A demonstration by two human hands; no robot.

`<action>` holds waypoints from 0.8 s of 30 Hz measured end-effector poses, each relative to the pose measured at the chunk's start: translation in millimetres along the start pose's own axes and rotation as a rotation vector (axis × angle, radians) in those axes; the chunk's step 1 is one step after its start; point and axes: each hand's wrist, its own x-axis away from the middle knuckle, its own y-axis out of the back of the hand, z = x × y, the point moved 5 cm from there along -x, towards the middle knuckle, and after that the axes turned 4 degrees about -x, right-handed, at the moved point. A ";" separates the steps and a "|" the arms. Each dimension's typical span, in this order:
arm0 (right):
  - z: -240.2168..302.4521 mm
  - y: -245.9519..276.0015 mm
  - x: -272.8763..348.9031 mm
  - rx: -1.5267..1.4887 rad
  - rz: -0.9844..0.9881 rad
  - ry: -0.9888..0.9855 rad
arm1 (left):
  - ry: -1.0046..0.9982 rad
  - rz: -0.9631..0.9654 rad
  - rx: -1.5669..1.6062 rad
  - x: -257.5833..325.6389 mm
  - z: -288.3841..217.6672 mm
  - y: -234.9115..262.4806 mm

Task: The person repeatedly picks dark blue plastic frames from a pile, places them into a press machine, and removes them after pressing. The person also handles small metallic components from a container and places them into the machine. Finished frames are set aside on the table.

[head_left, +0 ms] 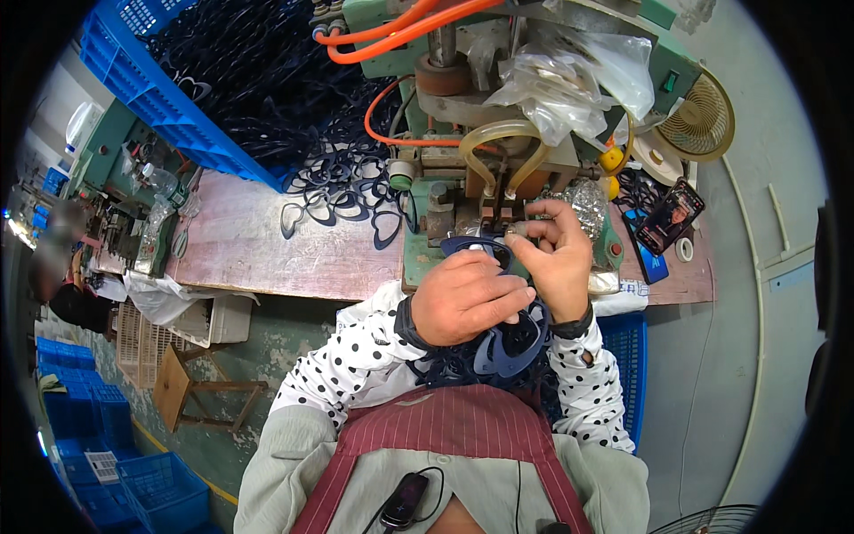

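My left hand (464, 300) is closed, knuckles up, just in front of the green press machine (416, 254). It grips a dark blue flat loop-shaped piece (458, 242), whose curved end shows beyond the fingers. My right hand (560, 260) is beside it at the machine's small metal jaws (503, 219), with thumb and forefinger pinched together. What lies between those fingertips is too small to make out. Below the hands, more dark blue loops (514, 358) lie heaped over my lap.
A blue crate (169, 107) full of dark strips stands at the far left, with loose loops (342, 198) spilling onto the worn table (231, 240). Orange hoses (391, 36) cross above. Two phones (672, 216) lie at right, near a fan (696, 114). Another blue crate (633, 356) sits beside my right arm.
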 end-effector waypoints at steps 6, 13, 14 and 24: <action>8.4 -13.8 -11.7 0.023 0.018 -0.059 | -0.069 0.031 -0.021 6.1 -11.4 0.4; 1.2 -7.5 -14.8 -0.058 -0.014 -0.022 | -0.120 0.092 0.090 -0.3 -7.3 1.8; -3.4 2.0 -16.1 -0.039 -0.037 0.020 | -0.135 0.125 0.123 -0.2 -2.5 -1.5; -99.7 128.4 -13.2 0.652 -0.252 0.004 | -0.154 0.153 0.259 3.5 11.1 -18.2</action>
